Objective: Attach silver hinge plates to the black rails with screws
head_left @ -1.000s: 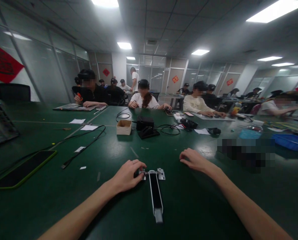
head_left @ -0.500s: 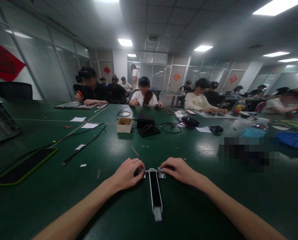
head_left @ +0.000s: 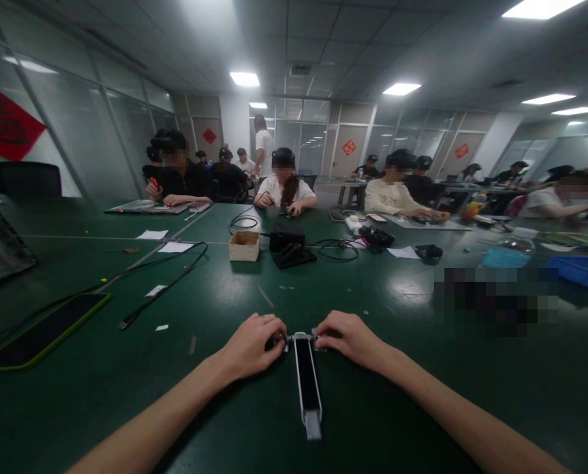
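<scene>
A long, narrow black device with a white frame (head_left: pixel 307 378) lies on the green table (head_left: pixel 254 408), its grey end towards me. Small metal brackets sit at both sides of its far end. My left hand (head_left: pixel 257 342) is closed on the left metal bracket (head_left: pixel 286 343), fingertips partly hidden. On the other side, my right hand (head_left: pixel 347 337) pinches the right metal bracket (head_left: pixel 320 345) and covers much of it.
Ahead stand a cardboard box (head_left: pixel 245 246) and a black device (head_left: pixel 287 237) with cables. A green-edged black panel (head_left: pixel 47 329) and a cable (head_left: pixel 168 289) lie left. A blue basket (head_left: pixel 583 271) is at right. People sit across the table.
My right hand has shifted slightly left and now covers more of the right bracket. The view has moved a little. Across the table, a person's hands have come closer together.
</scene>
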The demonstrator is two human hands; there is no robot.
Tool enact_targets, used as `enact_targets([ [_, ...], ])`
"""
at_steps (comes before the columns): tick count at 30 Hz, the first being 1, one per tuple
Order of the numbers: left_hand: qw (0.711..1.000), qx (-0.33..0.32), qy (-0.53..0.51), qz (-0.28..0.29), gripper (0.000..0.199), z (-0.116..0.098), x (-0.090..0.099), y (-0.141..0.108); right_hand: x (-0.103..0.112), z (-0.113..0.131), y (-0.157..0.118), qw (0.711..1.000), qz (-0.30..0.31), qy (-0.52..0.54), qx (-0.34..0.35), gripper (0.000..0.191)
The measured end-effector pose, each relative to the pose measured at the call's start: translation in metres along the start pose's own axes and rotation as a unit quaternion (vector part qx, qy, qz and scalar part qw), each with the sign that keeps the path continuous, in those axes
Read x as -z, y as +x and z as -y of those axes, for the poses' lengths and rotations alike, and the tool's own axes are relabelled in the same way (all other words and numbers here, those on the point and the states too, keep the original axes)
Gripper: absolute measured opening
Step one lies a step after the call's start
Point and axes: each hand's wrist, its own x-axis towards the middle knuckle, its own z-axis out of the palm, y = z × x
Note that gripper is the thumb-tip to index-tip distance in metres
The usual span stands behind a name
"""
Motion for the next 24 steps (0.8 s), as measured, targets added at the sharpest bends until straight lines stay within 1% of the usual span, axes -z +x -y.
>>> enact_targets([
  [4, 1.0, -0.001, -0.002, -0.001, 0.011, -0.001, 0.001, 0.0, -0.002, -0.002, -0.001, 1.0, 0.001, -0.007, -0.004, 0.016],
  [10, 1.0, 0.003, 0.0, -0.002, 0.009, -0.001, 0.001, 0.0, -0.004, -0.007, 0.0, 1.0, 0.002, -0.009, 0.019, 0.021],
  [15, 1.0, 0.004, 0.006, 0.001, 0.011, -0.001, 0.0, 0.0, -0.008, -0.013, -0.001, 0.999, -0.019, -0.018, 0.042, 0.024],
  [20, 1.0, 0.002, 0.006, 0.001, 0.011, -0.001, 0.0, 0.0, -0.011, -0.013, -0.001, 1.0, -0.023, 0.013, 0.003, 0.02],
  [24, 1.0, 0.003, 0.005, 0.001, 0.011, 0.0, -0.001, 0.0, -0.007, -0.01, -0.001, 0.998, -0.015, 0.054, -0.015, 0.018],
])
